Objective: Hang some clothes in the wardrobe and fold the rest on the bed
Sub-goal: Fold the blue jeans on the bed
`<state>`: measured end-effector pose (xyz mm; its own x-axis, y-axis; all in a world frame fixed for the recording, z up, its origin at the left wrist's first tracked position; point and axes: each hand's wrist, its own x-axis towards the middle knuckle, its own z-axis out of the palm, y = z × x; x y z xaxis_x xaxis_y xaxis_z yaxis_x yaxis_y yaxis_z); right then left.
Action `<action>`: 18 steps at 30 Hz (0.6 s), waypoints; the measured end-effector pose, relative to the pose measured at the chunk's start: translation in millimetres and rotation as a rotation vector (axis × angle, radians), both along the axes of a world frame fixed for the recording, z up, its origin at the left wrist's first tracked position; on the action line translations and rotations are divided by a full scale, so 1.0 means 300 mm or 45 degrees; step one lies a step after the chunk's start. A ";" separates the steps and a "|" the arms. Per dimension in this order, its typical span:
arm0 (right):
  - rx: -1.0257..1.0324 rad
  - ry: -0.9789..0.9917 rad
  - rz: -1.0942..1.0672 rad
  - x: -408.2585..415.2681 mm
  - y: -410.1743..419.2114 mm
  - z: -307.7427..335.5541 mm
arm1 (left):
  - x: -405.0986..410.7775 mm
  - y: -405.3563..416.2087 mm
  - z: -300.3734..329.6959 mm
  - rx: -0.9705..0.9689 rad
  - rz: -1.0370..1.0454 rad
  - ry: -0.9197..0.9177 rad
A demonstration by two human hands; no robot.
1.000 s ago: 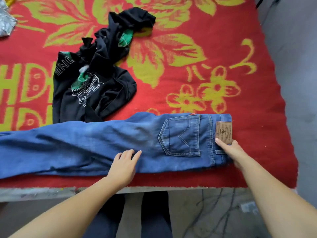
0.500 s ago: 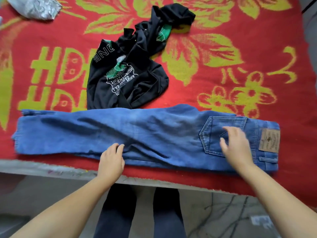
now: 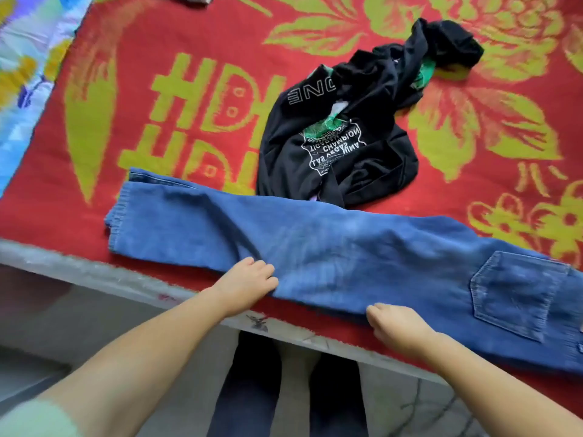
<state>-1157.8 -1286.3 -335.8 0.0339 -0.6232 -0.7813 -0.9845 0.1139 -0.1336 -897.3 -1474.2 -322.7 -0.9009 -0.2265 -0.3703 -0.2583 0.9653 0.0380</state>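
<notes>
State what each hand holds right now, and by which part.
Both hands grip the jeans by their near long edge: the left hand around mid-leg, the right hand nearer the back pocket.

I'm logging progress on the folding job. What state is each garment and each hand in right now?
jeans: laid out lengthwise along the bed's near edge, legs stacked, not yet folded across.
black top: crumpled in a heap beyond the jeans, unfolded.
left hand: fingers curled, gripping the jeans' near edge.
right hand: fingers curled at the jeans' near edge, apparently gripping it.
red blanket: spread flat over the bed.
</notes>
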 end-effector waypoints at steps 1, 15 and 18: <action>0.030 -0.004 0.027 0.023 -0.003 0.017 | 0.044 0.007 -0.004 0.043 -0.029 0.003; -0.379 -0.160 0.145 0.713 -0.699 -0.060 | 0.551 -0.516 -0.144 0.121 2.003 0.279; -0.262 -0.045 0.073 0.775 -0.767 -0.081 | 0.566 -0.631 -0.157 0.267 2.187 0.125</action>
<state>-925.3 -1516.4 -360.3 0.0992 -0.7658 -0.6354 -0.9828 0.0247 -0.1831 -727.5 -1663.6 -369.7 0.2778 -0.8323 -0.4797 -0.8916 -0.4092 0.1937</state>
